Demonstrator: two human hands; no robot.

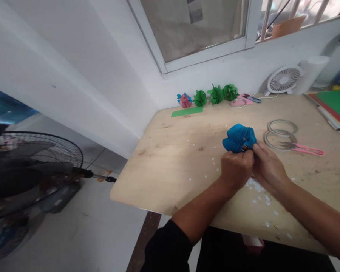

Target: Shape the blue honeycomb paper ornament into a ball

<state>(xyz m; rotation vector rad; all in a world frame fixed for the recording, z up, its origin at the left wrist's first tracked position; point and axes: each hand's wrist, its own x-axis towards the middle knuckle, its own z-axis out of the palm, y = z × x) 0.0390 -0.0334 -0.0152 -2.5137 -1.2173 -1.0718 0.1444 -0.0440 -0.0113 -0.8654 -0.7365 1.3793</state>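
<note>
A blue folded-paper flower point(237, 137), its petals layered and ruffled, is held above the wooden table point(170, 162). My left hand point(237, 166) is closed at the near side of the flower, its fingers curled under the petals. My right hand point(268, 160) pinches the flower's right edge, thumb and fingers pressed together. A small shiny bit shows between the hands and the petals, too small to name. Small white paper bits point(257, 189) lie on the tabletop under and near my hands.
Pink-handled thread snips point(306, 148) and wire coils point(282, 128) lie to the right. Along the wall sit green paper flowers point(217, 94), a pink-and-blue one point(184, 100) and a green strip point(187, 112). A small white fan point(283, 80) stands at the back. Left of the table is a floor fan point(36, 170).
</note>
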